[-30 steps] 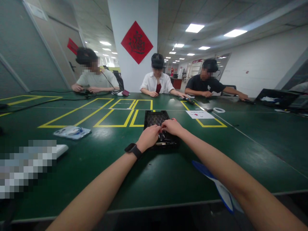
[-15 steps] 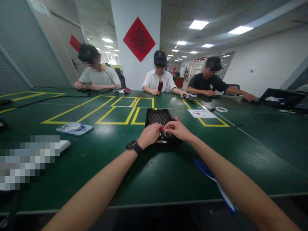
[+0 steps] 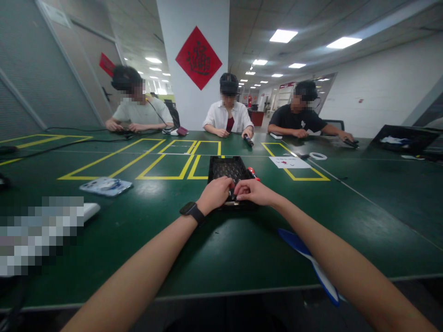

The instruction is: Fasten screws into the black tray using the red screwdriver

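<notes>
Where curled hands (image 3: 218, 191) nearly meet, the rectangular black tray (image 3: 211, 171) looks knobbly.

Green table (image 3: 214, 258): black tray (image 3: 211, 169), printed paper (image 3: 290, 162), white ring (image 3: 318, 159), yellow tape outlines (image 3: 161, 178).

Worn on the person's head, the single view faces forward and slightly down across the desk (image 3: 221, 258), close above forearms (image 3: 141, 276) rising from the lower corners toward hands (image 3: 217, 191) near centre, ceiling (image 3: 249, 27) upper right
</notes>
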Demonstrator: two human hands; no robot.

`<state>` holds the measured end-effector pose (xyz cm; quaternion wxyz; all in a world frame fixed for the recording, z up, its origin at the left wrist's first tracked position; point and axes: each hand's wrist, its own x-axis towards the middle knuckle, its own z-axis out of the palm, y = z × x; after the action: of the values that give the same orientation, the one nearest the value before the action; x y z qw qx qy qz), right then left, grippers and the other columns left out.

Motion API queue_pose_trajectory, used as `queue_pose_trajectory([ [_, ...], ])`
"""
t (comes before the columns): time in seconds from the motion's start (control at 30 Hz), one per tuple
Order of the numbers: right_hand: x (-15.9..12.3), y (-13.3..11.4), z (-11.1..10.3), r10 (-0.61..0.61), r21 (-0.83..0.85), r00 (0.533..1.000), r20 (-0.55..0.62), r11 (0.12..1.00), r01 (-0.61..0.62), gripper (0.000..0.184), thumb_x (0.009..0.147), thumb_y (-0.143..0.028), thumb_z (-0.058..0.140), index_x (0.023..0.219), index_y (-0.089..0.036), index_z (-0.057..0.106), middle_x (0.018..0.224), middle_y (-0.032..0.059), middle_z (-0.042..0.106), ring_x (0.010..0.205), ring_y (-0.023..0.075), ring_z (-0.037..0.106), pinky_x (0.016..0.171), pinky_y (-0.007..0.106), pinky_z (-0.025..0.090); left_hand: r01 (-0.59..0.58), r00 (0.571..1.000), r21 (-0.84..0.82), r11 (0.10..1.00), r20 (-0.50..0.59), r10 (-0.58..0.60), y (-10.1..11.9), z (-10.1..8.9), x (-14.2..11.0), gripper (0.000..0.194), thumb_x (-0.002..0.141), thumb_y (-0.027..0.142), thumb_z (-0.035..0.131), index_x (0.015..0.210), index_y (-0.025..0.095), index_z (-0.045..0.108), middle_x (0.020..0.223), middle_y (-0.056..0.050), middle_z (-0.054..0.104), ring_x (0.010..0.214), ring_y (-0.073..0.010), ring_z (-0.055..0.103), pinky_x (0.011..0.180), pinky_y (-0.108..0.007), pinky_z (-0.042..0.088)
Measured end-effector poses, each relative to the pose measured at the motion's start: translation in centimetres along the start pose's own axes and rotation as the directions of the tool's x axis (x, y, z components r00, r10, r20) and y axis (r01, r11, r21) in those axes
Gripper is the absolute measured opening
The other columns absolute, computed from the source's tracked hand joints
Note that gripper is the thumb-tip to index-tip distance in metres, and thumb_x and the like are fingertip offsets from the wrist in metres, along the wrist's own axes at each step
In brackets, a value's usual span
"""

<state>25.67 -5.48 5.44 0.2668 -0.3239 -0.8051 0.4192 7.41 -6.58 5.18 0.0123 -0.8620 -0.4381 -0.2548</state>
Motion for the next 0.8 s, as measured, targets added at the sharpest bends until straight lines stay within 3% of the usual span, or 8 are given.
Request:
queue_pose_trajectory([
  [0.47,0.25,0.38,0.28,0.006,-0.194,1.0,-0.031,0.981,-0.012,0.015,0.069,-0.014,0.058,0.082,-0.016,0.05,0.061,-0.0041,0.055,0.059,0.0093,0.051,0.057,0.022,0.039,-0.033,0.999,0.079,0.996,-0.009,0.034,-0.19,0.26,0.09,0.022,0.084,0.013,0.034,0.08,0.017,0.055,0.08,-0.006,0.055,0.076,-0.0166,0.053,0.071,-0.028,0.04],
  [0.8,0.42,0.82,0.54,0.039,-0.186,0.997,-0.074,0.981,-0.053,0.018,0.067,-0.016,0.059,0.079,-0.018,0.045,0.063,-0.0044,0.053,0.057,0.0088,0.05,0.054,0.02,0.038,-0.037,0.999,0.046,0.998,-0.002,0.037,-0.19,0.24,0.07,0.023,0.084,0.014,0.035,0.084,0.017,0.057,0.082,-0.006,0.056,0.079,-0.0171,0.054,0.073,-0.029,0.041],
])
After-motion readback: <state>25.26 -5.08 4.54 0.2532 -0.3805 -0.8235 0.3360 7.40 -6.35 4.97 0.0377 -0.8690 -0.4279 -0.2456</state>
